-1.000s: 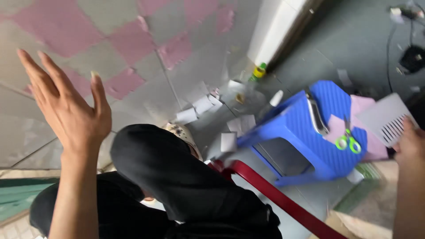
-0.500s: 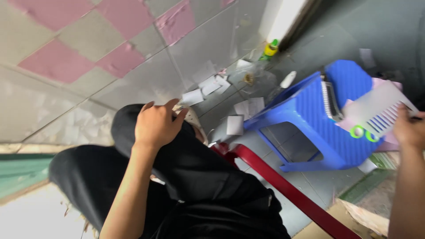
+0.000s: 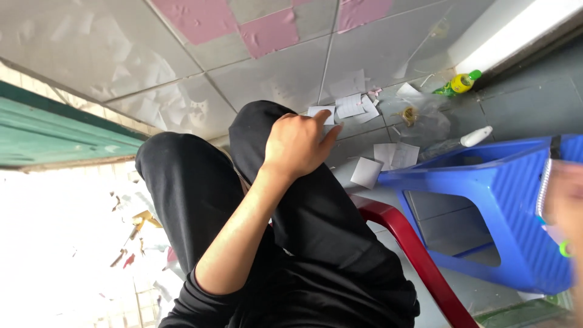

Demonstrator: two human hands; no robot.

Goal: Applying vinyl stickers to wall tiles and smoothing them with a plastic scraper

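paper slips [image 3: 349,106] are lying scattered on the grey floor tiles [image 3: 273,79], just past the bent knee in black trousers [image 3: 285,218]. from the head camera, the left hand [image 3: 297,146] is resting on that knee, fingers loosely curled and holding nothing, with the fingertips [image 3: 331,132] pointing out toward the nearest white slip [image 3: 322,111], which is lying just beyond them, close but apart. more slips [image 3: 388,155] are sitting farther right on the floor, near the leg of a blue plastic stool [image 3: 486,182], and one square slip [image 3: 366,172] is lying right beside that stool leg. the right hand [image 3: 568,194] is showing only as a blur at the right edge, over the stool's seat; whether it is gripping anything, i cannot tell. something small and green [image 3: 566,248] is peeking out at that same edge, too blurred to name. a red chair edge [image 3: 419,261] is running diagonally under the leg. up by the wall, a yellow bottle with a green cap [image 3: 460,83] is lying on its side, and a white tube-like container [image 3: 477,136] is lying near a crumpled clear plastic bag [image 3: 419,118]. pink patches [image 3: 267,30] are showing on the upper tiles.
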